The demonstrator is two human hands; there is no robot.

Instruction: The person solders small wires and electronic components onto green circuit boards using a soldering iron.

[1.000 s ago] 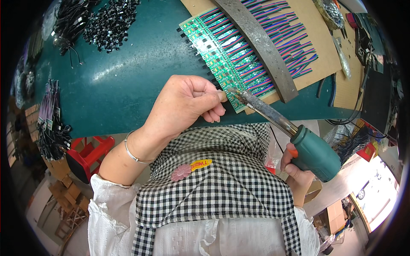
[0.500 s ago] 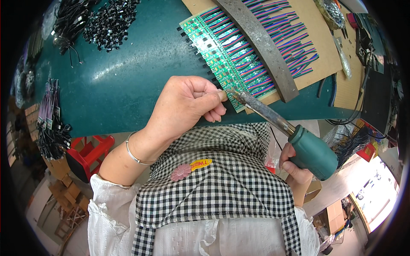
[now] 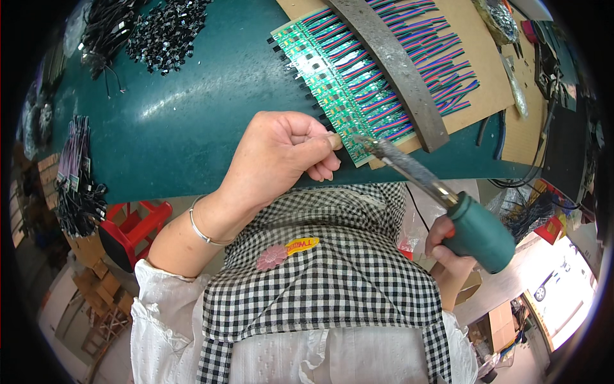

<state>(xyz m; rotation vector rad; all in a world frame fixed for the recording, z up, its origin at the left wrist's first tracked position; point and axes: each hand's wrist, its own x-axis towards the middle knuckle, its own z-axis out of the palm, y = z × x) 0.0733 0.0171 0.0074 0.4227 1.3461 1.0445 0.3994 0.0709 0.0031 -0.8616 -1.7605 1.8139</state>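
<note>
My right hand (image 3: 450,253) grips a soldering iron (image 3: 481,232) by its green handle. The iron's dark, worn tip points up and left, over the near end of a green circuit board panel (image 3: 320,83). Small black connectors (image 3: 313,96) line the panel's left edge, and rows of coloured wires (image 3: 441,67) fan out from its other side. At the near corner of that left edge, my left hand (image 3: 288,150) is closed in a pinch, thumb against forefinger. Whatever sits between those fingertips is hidden.
A curved grey metal bar (image 3: 390,54) lies across the wires on a cardboard sheet (image 3: 492,96). On the green tabletop (image 3: 185,128), a heap of small black connectors (image 3: 167,35) and black cables (image 3: 105,32) sit far left. Bundled leads (image 3: 75,160) hang at the left edge.
The soldering iron has shifted right and slightly down, its tip drawing away from my left fingertips. My left hand stays nearly in place, still pinched.
</note>
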